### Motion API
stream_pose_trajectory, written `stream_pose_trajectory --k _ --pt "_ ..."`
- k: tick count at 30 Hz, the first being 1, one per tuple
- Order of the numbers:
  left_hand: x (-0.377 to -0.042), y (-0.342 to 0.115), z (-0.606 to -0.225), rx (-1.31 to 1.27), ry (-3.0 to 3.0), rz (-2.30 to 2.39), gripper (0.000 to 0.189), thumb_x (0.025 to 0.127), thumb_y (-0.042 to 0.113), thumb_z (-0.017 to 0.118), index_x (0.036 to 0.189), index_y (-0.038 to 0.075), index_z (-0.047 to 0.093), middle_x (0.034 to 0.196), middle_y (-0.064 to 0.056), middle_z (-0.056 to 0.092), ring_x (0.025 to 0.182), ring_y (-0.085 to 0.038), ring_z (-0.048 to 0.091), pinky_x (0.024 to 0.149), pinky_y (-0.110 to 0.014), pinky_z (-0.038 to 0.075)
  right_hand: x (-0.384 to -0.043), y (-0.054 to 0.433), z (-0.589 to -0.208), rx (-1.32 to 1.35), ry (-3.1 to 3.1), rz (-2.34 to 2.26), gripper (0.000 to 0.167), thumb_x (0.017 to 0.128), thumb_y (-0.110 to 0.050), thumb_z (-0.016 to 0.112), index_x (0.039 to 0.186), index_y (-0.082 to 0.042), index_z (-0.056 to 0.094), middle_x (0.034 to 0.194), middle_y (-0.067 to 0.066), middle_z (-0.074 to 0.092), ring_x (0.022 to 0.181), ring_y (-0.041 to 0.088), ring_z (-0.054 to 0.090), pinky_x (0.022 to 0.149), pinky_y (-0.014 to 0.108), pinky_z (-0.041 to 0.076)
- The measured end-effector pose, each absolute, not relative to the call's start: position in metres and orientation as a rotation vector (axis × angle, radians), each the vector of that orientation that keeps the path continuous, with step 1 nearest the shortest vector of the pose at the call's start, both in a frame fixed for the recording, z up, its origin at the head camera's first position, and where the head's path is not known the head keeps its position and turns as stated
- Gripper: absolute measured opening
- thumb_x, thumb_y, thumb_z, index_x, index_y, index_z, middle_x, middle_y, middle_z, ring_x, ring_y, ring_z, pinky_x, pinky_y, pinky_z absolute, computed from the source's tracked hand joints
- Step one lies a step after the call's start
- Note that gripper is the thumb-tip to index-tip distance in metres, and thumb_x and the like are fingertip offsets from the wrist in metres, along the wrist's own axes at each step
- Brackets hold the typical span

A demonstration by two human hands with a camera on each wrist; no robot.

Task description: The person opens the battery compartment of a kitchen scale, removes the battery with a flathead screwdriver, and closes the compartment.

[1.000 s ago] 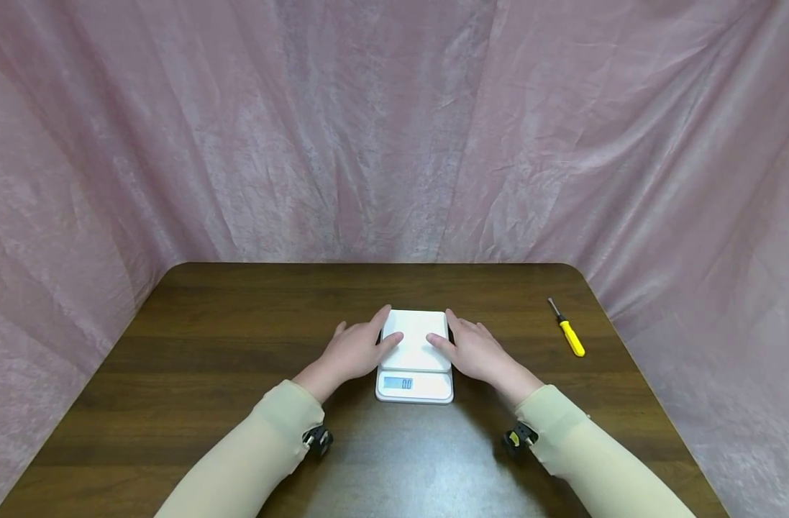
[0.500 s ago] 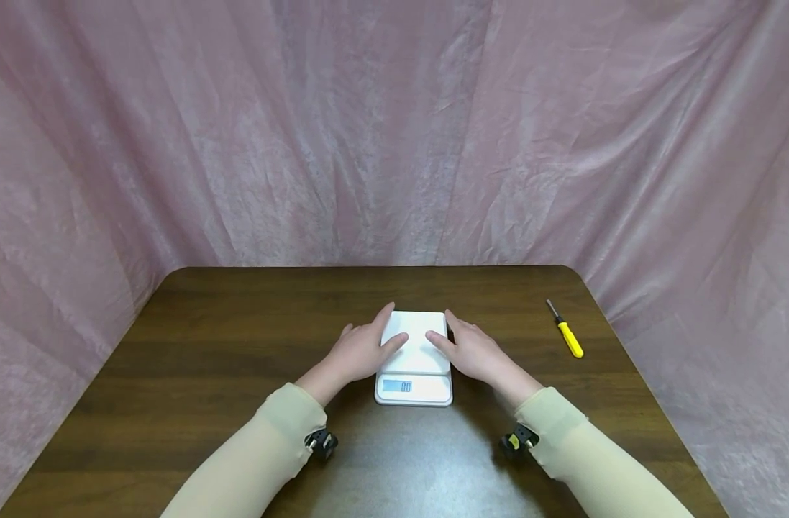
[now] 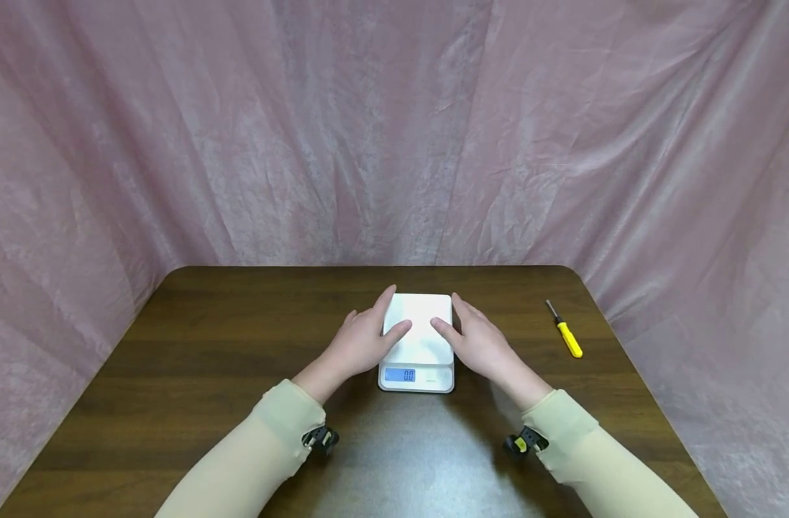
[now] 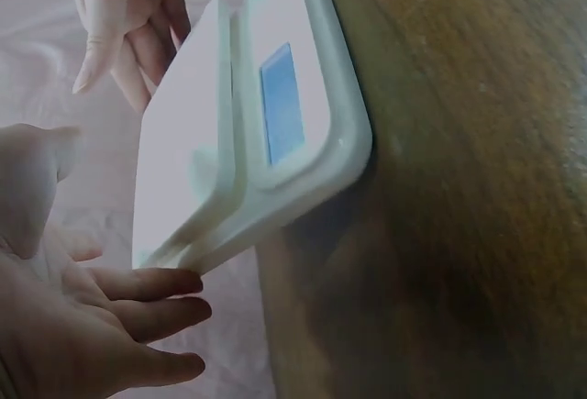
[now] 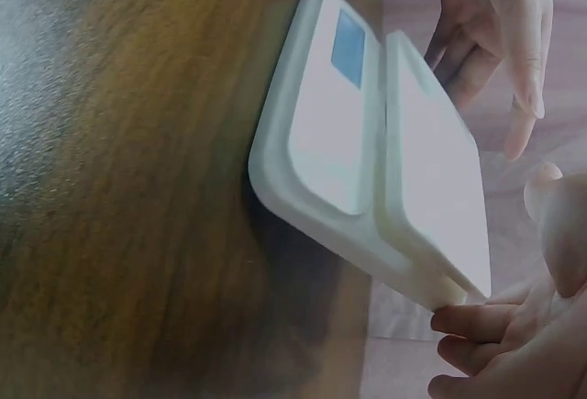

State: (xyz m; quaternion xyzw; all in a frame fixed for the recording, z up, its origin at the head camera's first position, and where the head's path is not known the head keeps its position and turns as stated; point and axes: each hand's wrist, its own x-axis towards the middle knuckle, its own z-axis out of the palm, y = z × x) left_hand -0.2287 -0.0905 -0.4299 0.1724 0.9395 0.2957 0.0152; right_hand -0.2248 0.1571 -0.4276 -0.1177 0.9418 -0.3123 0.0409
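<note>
A white digital kitchen scale (image 3: 418, 342) lies on the wooden table between my two hands, its blue-lit display (image 3: 400, 375) facing me and reading 0.0. My left hand (image 3: 358, 344) is at its left side, fingers extended and fingertips right at the lower edge in the left wrist view. On the opposite side is my right hand (image 3: 483, 345), also with extended fingers, its fingertips at the scale's corner in the right wrist view. Both thumbs stick out over the weighing plate (image 5: 436, 165), raised off it in the wrist views.
Off to the right lies a screwdriver (image 3: 568, 337) with a yellow handle, near the table's right edge. Pink curtains (image 3: 394, 144) hang behind and beside the brown table (image 3: 239, 360). Small black cameras (image 3: 321, 437) sit at both sleeve cuffs.
The scale has slid a little away from me and slightly right, with both hands moving along at its sides. The screwdriver stays in place.
</note>
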Motion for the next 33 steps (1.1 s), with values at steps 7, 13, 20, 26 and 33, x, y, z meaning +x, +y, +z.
stream_pose_trajectory --k 7,13,20,26,33 --pt "-0.227 -0.094 -0.419 0.564 2.943 1.030 0.085 0.114 0.051 0.060 0.177 0.009 0.022 0.165 -0.019 0.053 0.149 -0.038 0.054 0.126 -0.065 0.031 -0.225 0.157 -0.419 -0.384 2.888 -1.082 0.091 0.114 -0.058 0.053 0.175 0.001 0.020 0.178 0.022 0.028 0.163 0.043 0.029 0.128 0.064 0.028" --pt "-0.228 -0.095 -0.413 0.597 2.981 1.098 0.084 0.113 0.048 0.064 0.176 0.011 0.024 0.164 -0.019 0.054 0.150 -0.036 0.053 0.127 -0.068 0.028 -0.227 0.159 -0.415 -0.387 2.891 -1.178 0.090 0.114 -0.058 0.054 0.177 -0.006 0.017 0.180 0.016 0.027 0.164 0.041 0.028 0.128 0.064 0.029" --pt "-0.226 -0.094 -0.407 0.617 2.994 1.170 0.084 0.113 0.046 0.065 0.177 0.011 0.024 0.170 -0.019 0.045 0.157 -0.035 0.044 0.129 -0.069 0.022 -0.228 0.161 -0.412 -0.446 2.943 -1.243 0.089 0.114 -0.056 0.056 0.178 -0.009 0.017 0.179 0.014 0.031 0.164 0.039 0.029 0.128 0.064 0.028" --pt "-0.227 -0.092 -0.410 0.680 3.010 1.214 0.085 0.112 0.044 0.066 0.177 0.012 0.022 0.171 -0.021 0.043 0.159 -0.036 0.040 0.130 -0.067 0.021 -0.228 0.162 -0.409 -0.473 2.960 -1.300 0.087 0.114 -0.051 0.059 0.178 -0.011 0.017 0.178 0.013 0.033 0.164 0.040 0.030 0.127 0.066 0.029" --pt "-0.224 -0.092 -0.414 0.677 2.985 1.214 0.089 0.111 0.045 0.068 0.179 0.017 0.018 0.175 -0.018 0.036 0.161 -0.038 0.035 0.130 -0.063 0.026 -0.226 0.166 -0.412 -0.478 2.954 -1.310 0.085 0.115 -0.048 0.060 0.178 -0.010 0.017 0.179 0.013 0.032 0.163 0.041 0.030 0.126 0.067 0.030"
